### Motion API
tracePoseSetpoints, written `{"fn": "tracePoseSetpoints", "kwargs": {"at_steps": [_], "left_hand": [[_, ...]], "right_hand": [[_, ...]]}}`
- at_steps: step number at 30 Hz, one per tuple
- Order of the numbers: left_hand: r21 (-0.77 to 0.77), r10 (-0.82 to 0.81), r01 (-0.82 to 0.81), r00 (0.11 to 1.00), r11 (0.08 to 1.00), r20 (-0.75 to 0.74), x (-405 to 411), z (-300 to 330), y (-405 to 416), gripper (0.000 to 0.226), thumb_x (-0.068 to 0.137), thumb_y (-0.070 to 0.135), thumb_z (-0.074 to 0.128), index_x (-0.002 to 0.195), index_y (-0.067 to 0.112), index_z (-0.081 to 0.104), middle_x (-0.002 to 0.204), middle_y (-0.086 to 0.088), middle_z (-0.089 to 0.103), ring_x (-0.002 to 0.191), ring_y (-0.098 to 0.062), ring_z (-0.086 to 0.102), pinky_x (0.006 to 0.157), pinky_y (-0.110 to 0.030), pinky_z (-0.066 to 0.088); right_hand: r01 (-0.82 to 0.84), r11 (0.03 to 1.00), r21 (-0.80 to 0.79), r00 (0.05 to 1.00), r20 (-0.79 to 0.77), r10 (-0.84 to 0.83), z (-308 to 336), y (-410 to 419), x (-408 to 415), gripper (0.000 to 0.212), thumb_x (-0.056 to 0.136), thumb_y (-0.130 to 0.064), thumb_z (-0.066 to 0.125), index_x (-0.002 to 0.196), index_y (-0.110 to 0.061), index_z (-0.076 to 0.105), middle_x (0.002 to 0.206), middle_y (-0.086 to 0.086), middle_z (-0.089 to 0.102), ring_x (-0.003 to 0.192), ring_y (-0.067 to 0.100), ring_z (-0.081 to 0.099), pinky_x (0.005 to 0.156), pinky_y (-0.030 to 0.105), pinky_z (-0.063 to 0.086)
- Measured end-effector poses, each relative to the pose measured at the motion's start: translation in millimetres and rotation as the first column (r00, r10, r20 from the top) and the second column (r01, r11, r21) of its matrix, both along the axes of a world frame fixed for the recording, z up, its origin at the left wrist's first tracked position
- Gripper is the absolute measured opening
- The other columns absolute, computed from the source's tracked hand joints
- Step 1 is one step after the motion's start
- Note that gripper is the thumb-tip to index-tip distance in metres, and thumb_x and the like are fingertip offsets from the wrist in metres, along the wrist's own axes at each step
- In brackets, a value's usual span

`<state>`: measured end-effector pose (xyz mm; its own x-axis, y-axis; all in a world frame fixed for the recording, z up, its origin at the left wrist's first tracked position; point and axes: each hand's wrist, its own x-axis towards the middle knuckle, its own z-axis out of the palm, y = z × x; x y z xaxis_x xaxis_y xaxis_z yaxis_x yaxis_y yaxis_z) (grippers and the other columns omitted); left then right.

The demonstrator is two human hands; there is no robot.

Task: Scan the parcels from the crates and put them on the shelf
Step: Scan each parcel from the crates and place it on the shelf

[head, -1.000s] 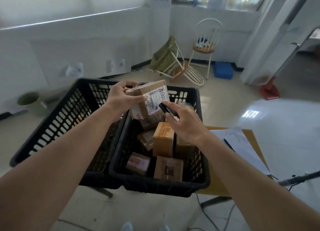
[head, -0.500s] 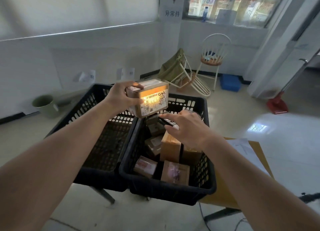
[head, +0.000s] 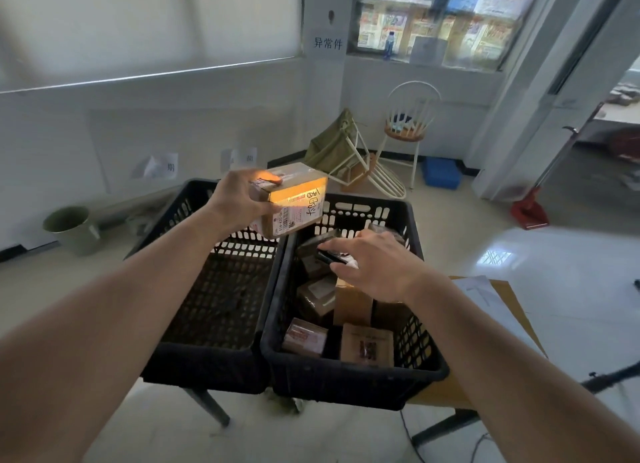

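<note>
Your left hand [head: 239,199] grips the parcel [head: 289,201], now lifted higher over the crates' far rims, amber scan light on its label. Your right hand [head: 372,260] holds the scanner [head: 330,256] above the right crate [head: 353,372]. Scan probably registering; shelf next.

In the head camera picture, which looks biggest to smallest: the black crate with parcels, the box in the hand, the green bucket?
1. Black crate with parcels, clearly biggest.
2. and 3. Box in the left hand and green bucket look alike; the bucket is farther away, so I won't rank them.
</note>
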<state>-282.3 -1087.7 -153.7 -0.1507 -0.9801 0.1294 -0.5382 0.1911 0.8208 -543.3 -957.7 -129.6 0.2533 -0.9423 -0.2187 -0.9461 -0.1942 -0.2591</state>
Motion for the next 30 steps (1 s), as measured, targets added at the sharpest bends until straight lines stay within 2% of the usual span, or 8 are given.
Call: {"fn": "tracePoseSetpoints", "kwargs": {"at_steps": [5,7,11,16,21,25,27,30], "left_hand": [[-0.007,-0.038,0.038,0.999,0.999,-0.010,20,-2,-12,0.050,0.076,0.002,0.092,0.113,0.033,0.077,0.127,0.004,0.061,0.113,-0.020,0.062,0.069,-0.010,0.057],[-0.001,-0.052,0.052,0.998,0.999,-0.022,27,-3,-16,0.050,0.076,0.002,0.092,0.111,0.033,0.077,0.128,0.005,0.060,0.116,-0.022,0.062,0.075,-0.015,0.058],[0.029,-0.072,0.073,0.997,0.997,-0.039,36,-2,-19,0.051,0.076,0.006,0.093,0.111,0.039,0.075,0.121,0.008,0.064,0.118,-0.025,0.066,0.098,-0.042,0.061],[0.108,-0.086,0.114,0.968,0.988,-0.235,42,1,-16,0.065,0.080,0.002,0.088,0.127,0.042,0.070,0.128,-0.002,0.068,0.097,-0.015,0.076,0.077,-0.033,0.066],[0.218,-0.053,0.156,0.909,0.963,-0.414,49,11,-2,0.076,0.073,0.015,0.084,0.136,0.052,0.062,0.131,-0.011,0.063,0.095,-0.029,0.080,0.075,-0.043,0.067],[0.267,-0.053,0.239,0.829,0.934,-0.557,63,15,16,0.082,0.071,0.014,0.084,0.138,0.054,0.059,0.121,-0.019,0.076,0.105,-0.037,0.077,0.084,-0.049,0.065],[0.257,-0.034,0.239,0.791,0.937,-0.611,71,17,29,0.082,0.073,0.013,0.084,0.138,0.056,0.059,0.122,-0.017,0.076,0.110,-0.038,0.076,0.090,-0.052,0.063],[0.215,-0.006,0.184,0.774,0.959,-0.633,81,17,58,0.086,0.076,0.014,0.085,0.143,0.058,0.053,0.124,-0.010,0.076,0.117,-0.036,0.073,0.097,-0.055,0.060]], "right_hand": [[0.032,0.999,0.038,0.999,0.002,-0.032,5,5,24,0.048,0.110,-0.051,0.046,0.157,-0.058,0.036,0.142,0.009,0.052,0.134,0.033,0.044,0.109,0.051,0.042],[0.046,0.998,0.041,0.999,0.009,-0.047,5,5,33,0.048,0.110,-0.051,0.047,0.157,-0.058,0.037,0.142,0.008,0.052,0.134,0.032,0.044,0.110,0.051,0.042],[0.110,0.994,0.012,0.993,0.041,-0.110,-1,3,51,0.049,0.110,-0.052,0.046,0.157,-0.058,0.036,0.145,0.009,0.051,0.137,0.035,0.043,0.110,0.053,0.041],[0.288,0.954,-0.085,0.930,0.262,-0.258,-16,-6,69,0.049,0.110,-0.050,0.048,0.158,-0.055,0.037,0.137,0.009,0.055,0.131,0.035,0.048,0.110,0.051,0.044],[0.504,0.857,-0.105,0.738,0.568,-0.365,-28,-27,86,0.048,0.111,-0.048,0.048,0.158,-0.053,0.037,0.144,0.007,0.058,0.124,0.025,0.061,0.106,0.049,0.052],[0.567,0.822,-0.061,0.599,0.715,-0.360,-26,-41,100,0.049,0.114,-0.047,0.040,0.160,-0.059,0.028,0.158,0.004,0.048,0.129,0.015,0.045,0.103,0.031,0.025],[0.558,0.829,-0.021,0.534,0.774,-0.340,-20,-47,107,0.047,0.114,-0.048,0.038,0.158,-0.062,0.029,0.159,0.000,0.046,0.126,0.010,0.041,0.103,0.028,0.022],[0.464,0.885,0.036,0.433,0.863,-0.262,-9,-51,118,0.047,0.116,-0.042,0.040,0.158,-0.059,0.035,0.159,0.001,0.045,0.126,0.011,0.043,0.123,0.051,0.035]]}}
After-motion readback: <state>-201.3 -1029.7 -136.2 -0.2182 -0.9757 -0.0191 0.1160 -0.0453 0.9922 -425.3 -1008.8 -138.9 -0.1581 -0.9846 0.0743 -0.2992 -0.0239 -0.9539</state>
